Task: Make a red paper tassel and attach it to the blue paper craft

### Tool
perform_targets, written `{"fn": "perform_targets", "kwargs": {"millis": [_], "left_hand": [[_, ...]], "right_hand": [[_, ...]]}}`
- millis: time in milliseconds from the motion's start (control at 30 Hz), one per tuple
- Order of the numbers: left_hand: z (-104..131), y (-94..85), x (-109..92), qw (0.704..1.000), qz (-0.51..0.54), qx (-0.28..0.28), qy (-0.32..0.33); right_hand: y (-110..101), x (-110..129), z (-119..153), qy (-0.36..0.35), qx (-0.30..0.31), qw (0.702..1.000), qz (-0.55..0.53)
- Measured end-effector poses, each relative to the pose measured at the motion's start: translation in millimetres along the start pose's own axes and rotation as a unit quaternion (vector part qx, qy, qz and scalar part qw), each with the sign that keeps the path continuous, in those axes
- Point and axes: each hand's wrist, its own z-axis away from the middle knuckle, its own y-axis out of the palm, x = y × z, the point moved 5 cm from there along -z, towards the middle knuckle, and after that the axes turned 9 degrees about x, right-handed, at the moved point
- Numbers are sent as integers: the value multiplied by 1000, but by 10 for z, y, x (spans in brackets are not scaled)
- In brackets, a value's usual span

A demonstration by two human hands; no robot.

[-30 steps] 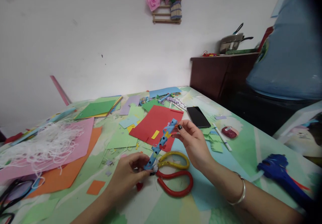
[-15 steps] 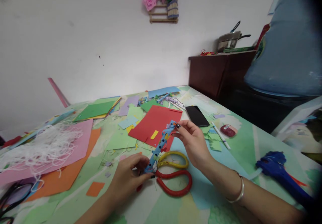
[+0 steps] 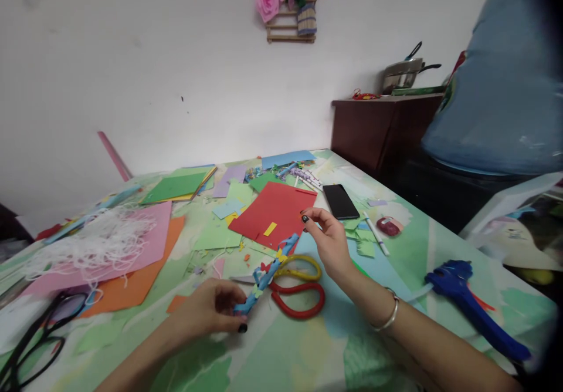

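My left hand (image 3: 222,307) grips the lower end of a blue paper strip (image 3: 264,274) decorated with small yellow and red pieces; the strip slants up to the right. Beyond its upper end, my right hand (image 3: 323,236) has thumb and fingertips pinched together, and what they hold, if anything, is too small to make out. Scissors with one yellow and one red handle (image 3: 303,301) lie just behind and right of the strip. Red paper (image 3: 272,210) with a small yellow rectangle (image 3: 270,229) on it lies behind.
White string (image 3: 105,242) is heaped on pink and orange paper at left, near black scissors (image 3: 57,327). A phone (image 3: 341,202), a white marker (image 3: 377,233) and a blue glue gun (image 3: 461,292) are at right. Green sheets (image 3: 176,186) lie at the back left.
My left hand has moved left and down with the strip. My right hand has let go of the strip's upper end, leaving a gap between them. The view has shifted slightly.
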Motion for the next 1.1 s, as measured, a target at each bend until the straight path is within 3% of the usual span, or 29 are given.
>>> {"fn": "perform_targets", "kwargs": {"millis": [200,333,467,567,667,833,1100], "left_hand": [[273,-74,-103,980,-170,-103,26],[529,-147,-397,933,-224,-254,120],[731,173,-791,880,-198,-356,244],[758,520,-1014,859,-168,-359,323],[744,703,-1062,860,-138,-363,332],[722,796,-997,888,-93,-319,319],[704,862,-991,901,-60,-288,319]], "right_hand": [[93,226,279,-29,44,997,60],[130,381,632,-48,64,990,113],[162,483,965,-60,67,983,157],[176,564,1146,-69,67,979,182],[169,633,1274,-70,71,976,191],[139,681,1389,-53,87,976,191],[119,652,1438,-36,106,976,184]]}}
